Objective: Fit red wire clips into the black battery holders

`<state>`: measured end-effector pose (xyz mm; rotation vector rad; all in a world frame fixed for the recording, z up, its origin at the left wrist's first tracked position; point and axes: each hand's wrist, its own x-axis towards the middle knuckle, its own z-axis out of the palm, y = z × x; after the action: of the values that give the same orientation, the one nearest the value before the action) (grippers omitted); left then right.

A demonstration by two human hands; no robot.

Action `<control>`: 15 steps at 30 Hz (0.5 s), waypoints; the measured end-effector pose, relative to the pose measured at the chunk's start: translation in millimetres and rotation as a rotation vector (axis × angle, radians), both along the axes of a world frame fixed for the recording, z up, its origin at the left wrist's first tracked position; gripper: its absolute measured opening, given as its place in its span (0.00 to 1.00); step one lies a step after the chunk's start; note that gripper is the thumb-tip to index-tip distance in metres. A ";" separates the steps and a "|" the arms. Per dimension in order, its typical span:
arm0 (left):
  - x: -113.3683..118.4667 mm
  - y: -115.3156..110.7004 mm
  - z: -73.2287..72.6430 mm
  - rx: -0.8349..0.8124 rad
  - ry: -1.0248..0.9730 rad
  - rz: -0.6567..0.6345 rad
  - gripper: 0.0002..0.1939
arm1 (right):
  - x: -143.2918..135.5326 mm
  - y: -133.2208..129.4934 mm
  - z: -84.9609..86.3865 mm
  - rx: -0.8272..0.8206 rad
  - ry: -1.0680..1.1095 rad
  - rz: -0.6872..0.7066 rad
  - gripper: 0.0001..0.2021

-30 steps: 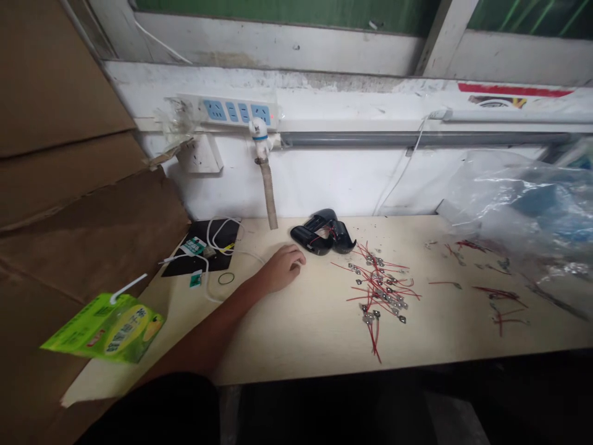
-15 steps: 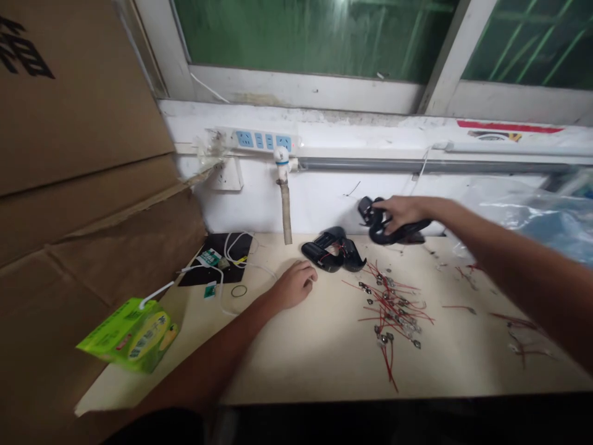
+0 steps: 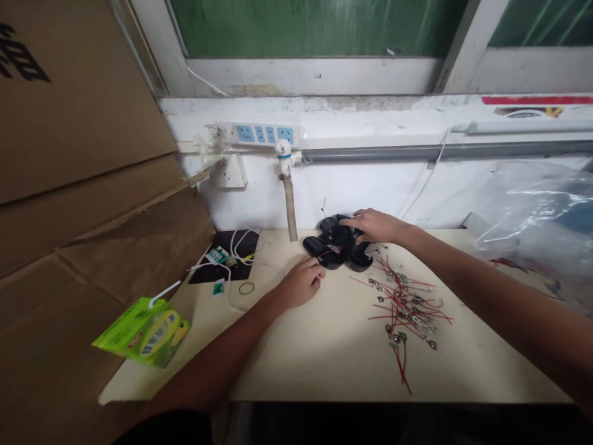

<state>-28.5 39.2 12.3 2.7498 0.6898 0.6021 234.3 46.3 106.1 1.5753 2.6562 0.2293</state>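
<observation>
My right hand (image 3: 370, 226) grips a black plastic part (image 3: 334, 230) with a thin wire sticking up, at the table's back edge near the wall. That part sits over other black curved parts (image 3: 359, 256), which lie on the table. My left hand (image 3: 303, 281) rests on the table just in front of the black parts, its fingers curled; whether it holds anything is hidden. To the right of the hands lies a loose pile of red wires with small metal pieces (image 3: 407, 306).
A green drink carton (image 3: 143, 330) with a straw stands at the left beside a large cardboard box (image 3: 83, 142). White cable and a black sheet (image 3: 199, 276) lie behind it. A hose (image 3: 290, 207) hangs above the table; clear plastic (image 3: 523, 216) is at the right.
My right hand has moved left and brought its black part onto the other black parts. The left hand has hardly moved. The view has shifted slightly.
</observation>
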 end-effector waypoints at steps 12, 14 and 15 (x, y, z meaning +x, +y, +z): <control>-0.6 -0.6 2.0 -0.018 0.014 -0.006 0.11 | 20.4 -26.0 -31.6 0.126 0.054 -0.043 0.11; -0.6 -0.6 2.2 -0.018 0.016 -0.007 0.11 | 18.2 -28.3 -30.3 0.144 0.061 -0.060 0.10; -0.6 -0.6 2.2 -0.019 0.018 -0.006 0.11 | 18.4 -29.3 -27.7 0.158 0.071 -0.071 0.10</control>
<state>-29.1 38.6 14.5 2.7422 0.6874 0.5678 252.7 17.1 78.3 1.7517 2.6878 0.3965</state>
